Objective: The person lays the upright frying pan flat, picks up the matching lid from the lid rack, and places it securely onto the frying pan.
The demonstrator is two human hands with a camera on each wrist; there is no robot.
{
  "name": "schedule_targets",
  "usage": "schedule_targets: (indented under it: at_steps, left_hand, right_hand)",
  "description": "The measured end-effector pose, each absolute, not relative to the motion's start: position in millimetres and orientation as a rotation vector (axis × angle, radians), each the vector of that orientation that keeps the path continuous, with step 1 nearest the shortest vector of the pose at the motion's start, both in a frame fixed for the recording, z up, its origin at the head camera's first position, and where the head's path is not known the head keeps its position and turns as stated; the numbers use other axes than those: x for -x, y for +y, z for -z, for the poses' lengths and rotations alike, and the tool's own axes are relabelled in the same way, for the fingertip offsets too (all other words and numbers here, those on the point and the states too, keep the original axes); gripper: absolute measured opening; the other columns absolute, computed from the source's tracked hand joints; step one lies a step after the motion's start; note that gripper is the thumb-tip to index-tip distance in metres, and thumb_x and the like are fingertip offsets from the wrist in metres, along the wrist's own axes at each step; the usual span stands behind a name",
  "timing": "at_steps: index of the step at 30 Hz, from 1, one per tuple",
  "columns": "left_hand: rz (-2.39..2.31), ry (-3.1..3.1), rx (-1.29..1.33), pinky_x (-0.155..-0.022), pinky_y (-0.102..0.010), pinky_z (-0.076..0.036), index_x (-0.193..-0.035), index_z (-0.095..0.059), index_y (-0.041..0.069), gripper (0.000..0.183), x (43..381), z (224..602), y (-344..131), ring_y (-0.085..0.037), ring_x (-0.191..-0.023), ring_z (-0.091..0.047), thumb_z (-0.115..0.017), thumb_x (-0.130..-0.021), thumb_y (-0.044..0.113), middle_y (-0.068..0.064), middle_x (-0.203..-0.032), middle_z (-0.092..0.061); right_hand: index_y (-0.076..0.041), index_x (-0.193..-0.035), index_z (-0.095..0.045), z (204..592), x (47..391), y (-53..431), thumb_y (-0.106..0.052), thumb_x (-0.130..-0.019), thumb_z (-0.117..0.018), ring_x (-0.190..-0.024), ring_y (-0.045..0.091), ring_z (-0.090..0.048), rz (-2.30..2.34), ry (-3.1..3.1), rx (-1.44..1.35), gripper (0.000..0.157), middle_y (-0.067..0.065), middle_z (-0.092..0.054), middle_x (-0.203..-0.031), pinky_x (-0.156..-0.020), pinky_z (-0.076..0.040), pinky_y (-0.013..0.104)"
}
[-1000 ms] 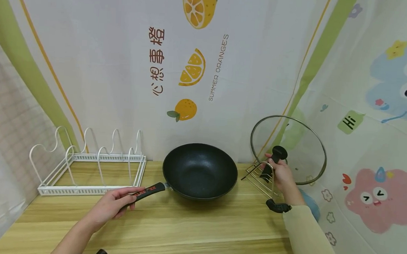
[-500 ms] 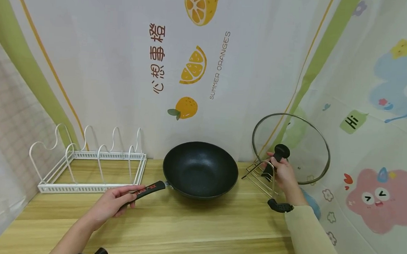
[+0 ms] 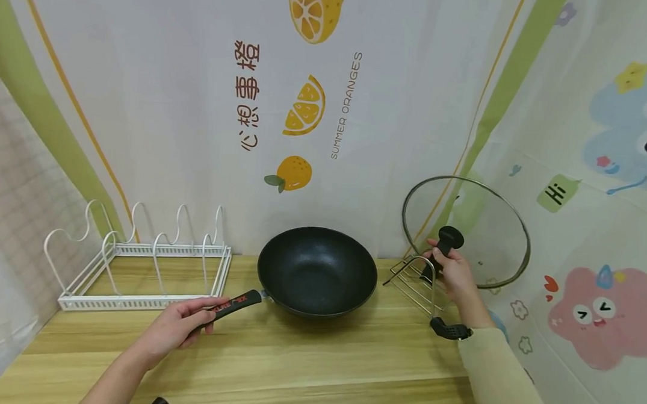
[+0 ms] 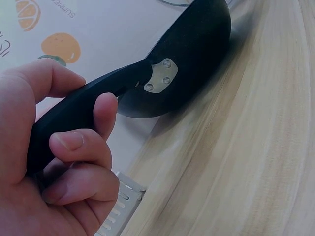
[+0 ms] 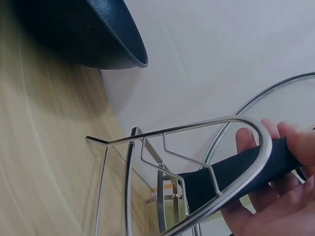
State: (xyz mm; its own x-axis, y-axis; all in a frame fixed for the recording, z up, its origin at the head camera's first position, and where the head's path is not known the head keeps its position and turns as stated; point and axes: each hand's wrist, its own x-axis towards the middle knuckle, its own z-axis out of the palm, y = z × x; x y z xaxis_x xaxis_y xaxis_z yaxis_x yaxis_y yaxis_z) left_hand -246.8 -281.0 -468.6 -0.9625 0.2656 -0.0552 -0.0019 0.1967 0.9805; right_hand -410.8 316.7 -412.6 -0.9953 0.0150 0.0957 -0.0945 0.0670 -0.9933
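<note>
The black wok (image 3: 317,272) sits on the worktop (image 3: 305,370) at centre, close to the far curtain wall, its handle (image 3: 236,303) pointing left and toward the near edge. The left hand (image 3: 174,328) grips that handle, fingers curled round it with the thumb on top; the left wrist view confirms the wrap, with the riveted bracket (image 4: 158,82) just beyond the fingers (image 4: 81,147). The wok rests on the wood, not lifted, and stands where it stood a second ago.

To the right, the glass lid (image 3: 465,232) stands nearly upright in the wire lid stand (image 3: 414,284). The right hand (image 3: 453,274) is closed round the lid's black handle (image 3: 445,246); the right wrist view shows the fingers (image 5: 290,147) wrapped about the handle (image 5: 236,172) behind the stand's steel loop (image 5: 211,125).

Change noted: over the last second the lid has shifted slightly up and to the right, and the right hand with it. In my judgement the lid is just beginning to come away from its stand while the left hand steadies the wok.

Further left, a white wire rack (image 3: 136,260) stands on the worktop, well apart from the wok. A printed orange-themed curtain (image 3: 306,105) hangs behind.
</note>
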Motion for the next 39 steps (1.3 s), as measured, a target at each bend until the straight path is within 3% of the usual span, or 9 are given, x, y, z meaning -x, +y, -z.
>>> schedule_targets:
  at_steps: [3,7,13,30,36,39]
  left_hand:
    - [-1.851,2.254,-0.254,-0.05,-0.02,-0.036,-0.159,-0.055,0.001,0.052,247,468,-281,-0.006,-0.055,-0.042,-0.062,-0.113,0.023,-0.005,-0.088,-0.07]
    - [-1.853,2.255,-0.257,-0.051,-0.02,-0.036,-0.159,-0.054,0.001,0.052,246,469,-280,-0.006,-0.055,-0.043,-0.062,-0.113,0.023,-0.005,-0.089,-0.07]
    - [-1.849,2.253,-0.261,-0.051,-0.019,-0.036,-0.159,-0.054,0.001,0.052,246,469,-280,-0.006,-0.056,-0.042,-0.061,-0.112,0.022,-0.006,-0.089,-0.069]
    - [-1.86,2.263,-0.245,-0.05,-0.02,-0.034,-0.159,-0.055,0.003,0.051,247,471,-280,-0.006,-0.054,-0.041,-0.061,-0.112,0.021,-0.006,-0.088,-0.069]
    - [-1.858,2.266,-0.241,-0.05,-0.02,-0.035,-0.159,-0.055,0.003,0.051,247,471,-279,-0.006,-0.054,-0.041,-0.061,-0.112,0.021,-0.006,-0.088,-0.069]
    - [-1.859,2.268,-0.243,-0.05,-0.02,-0.034,-0.159,-0.055,0.003,0.051,247,470,-279,-0.006,-0.054,-0.041,-0.061,-0.112,0.021,-0.006,-0.088,-0.069]
  right_hand:
    - [-0.024,-0.143,-0.067,410,411,317,-0.028,-0.117,-0.053,-0.1,0.003,-0.074,-2.088,-2.224,-0.083,0.03,-0.013,-0.078,-0.099,-0.085,-0.06,0.027]
    - [-0.01,-0.161,-0.053,405,410,317,-0.028,-0.117,-0.052,-0.101,0.002,-0.077,-2.088,-2.217,-0.087,0.047,-0.014,-0.078,-0.099,-0.091,-0.059,0.025]
    - [0.0,-0.167,-0.04,395,407,316,-0.023,-0.118,-0.049,-0.097,0.003,-0.077,-2.094,-2.193,-0.099,0.055,-0.015,-0.077,-0.095,-0.089,-0.06,0.022]
    - [-0.003,-0.165,-0.046,362,396,316,-0.022,-0.117,-0.052,-0.092,0.005,-0.078,-2.093,-2.068,-0.221,0.052,-0.013,-0.078,-0.093,-0.089,-0.059,0.021]
    - [-0.015,-0.15,-0.063,352,389,314,-0.025,-0.114,-0.057,-0.091,0.007,-0.078,-2.106,-1.981,-0.277,0.038,-0.007,-0.078,-0.096,-0.091,-0.061,0.023]
    - [-0.014,-0.149,-0.064,346,385,311,-0.026,-0.113,-0.06,-0.091,0.007,-0.078,-2.103,-1.944,-0.298,0.037,-0.006,-0.077,-0.096,-0.091,-0.061,0.023]
